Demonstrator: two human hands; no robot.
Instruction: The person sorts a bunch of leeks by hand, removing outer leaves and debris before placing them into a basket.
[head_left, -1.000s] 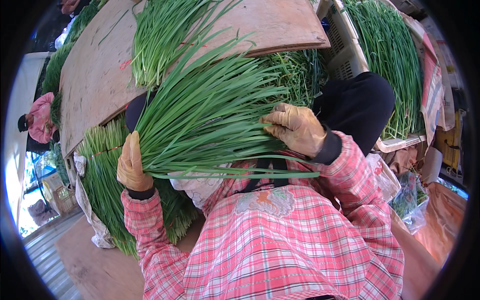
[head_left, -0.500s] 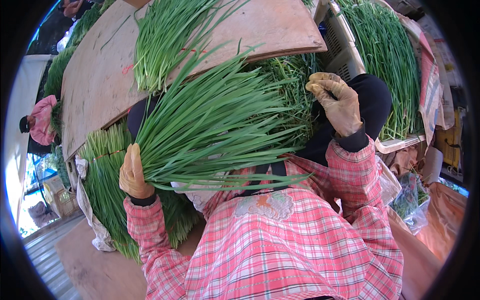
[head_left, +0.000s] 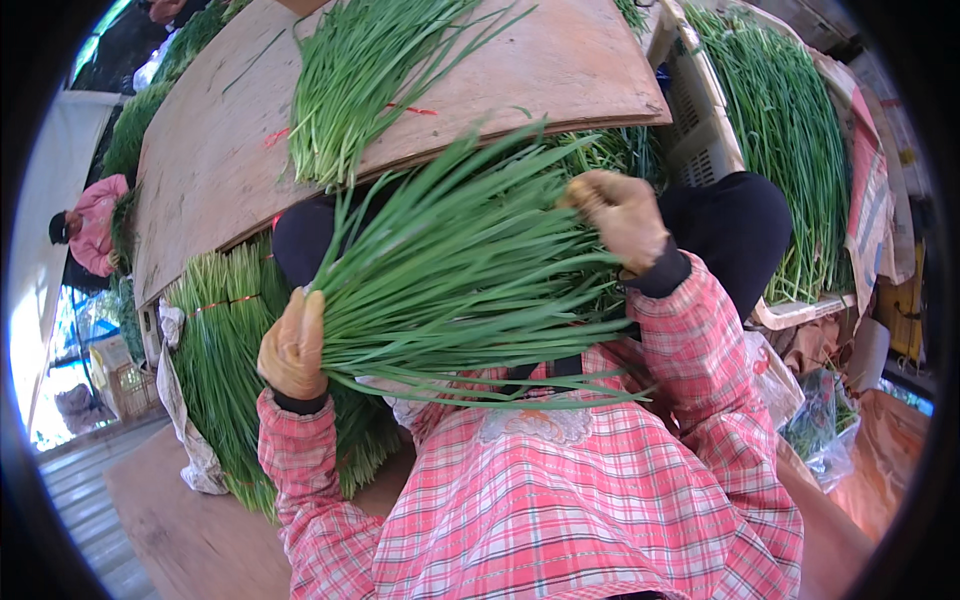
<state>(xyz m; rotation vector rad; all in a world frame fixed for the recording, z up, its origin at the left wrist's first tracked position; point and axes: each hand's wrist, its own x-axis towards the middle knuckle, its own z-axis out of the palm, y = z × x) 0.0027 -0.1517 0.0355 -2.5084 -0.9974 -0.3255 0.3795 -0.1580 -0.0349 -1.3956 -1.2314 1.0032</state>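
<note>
Just above the lap, a loose bunch of long green leaves (head_left: 470, 275) is fanned out sideways, stem ends to the left, tips spreading off to the right. Left hand (head_left: 294, 345), in a yellowish glove, is clamped around the stem end. Right hand (head_left: 622, 220), gloved too, is well apart from it, up by the tips at the far side with its fingers curled in; it's kinda blurry, so I can't tell if it's got any leaves pinched. Past the bunch is a wooden tabletop (head_left: 570, 65) with another pile of greens (head_left: 365, 90) lying on it and red strips (head_left: 412, 109) sticking out either side. Down on the left are packed bundles (head_left: 220, 365) with thin red bands (head_left: 225, 303) round them. Over on the right, a pale slotted crate (head_left: 697, 110) is stuffed with more long leaves (head_left: 780, 150), right beside a dark-trousered knee (head_left: 740, 215). Way off left there's a co-worker (head_left: 97, 222) in pink with a dark cap.
</note>
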